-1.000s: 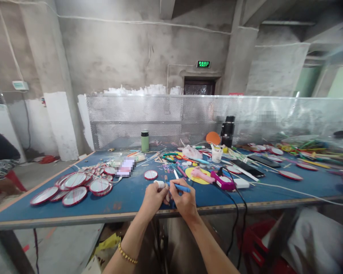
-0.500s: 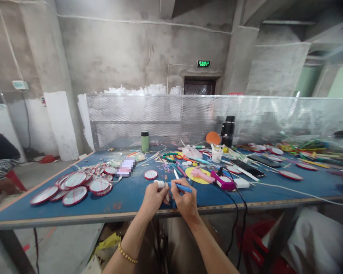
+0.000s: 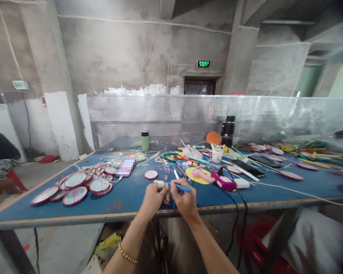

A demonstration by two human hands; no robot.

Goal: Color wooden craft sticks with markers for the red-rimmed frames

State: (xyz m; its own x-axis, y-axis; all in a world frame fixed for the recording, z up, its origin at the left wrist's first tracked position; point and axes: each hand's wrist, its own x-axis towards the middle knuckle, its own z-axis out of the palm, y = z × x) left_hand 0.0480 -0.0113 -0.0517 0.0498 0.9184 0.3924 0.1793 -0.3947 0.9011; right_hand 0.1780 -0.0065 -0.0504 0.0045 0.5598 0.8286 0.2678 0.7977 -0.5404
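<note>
My left hand (image 3: 156, 195) is closed around a flat wooden craft stick (image 3: 166, 186) that stands nearly upright just above the table's front edge. A short white cylinder (image 3: 159, 184) shows at its index finger; whether it is held or worn there I cannot tell. In my right hand (image 3: 185, 196) is a blue pen (image 3: 183, 187), pinched in a writing grip with its tip end pointing left at the stick. Just beyond both hands lie a small round red-rimmed mirror (image 3: 151, 174) and a white pointed stick (image 3: 176, 174).
Red-rimmed round mirrors (image 3: 74, 180) are piled at the left beside a phone (image 3: 126, 166). At the right are a purple device (image 3: 223, 180) with black cables, a yellow disc (image 3: 198, 176) and a dark phone (image 3: 247, 168). Bottles (image 3: 228, 131) stand at the back before a perforated metal screen (image 3: 137, 114).
</note>
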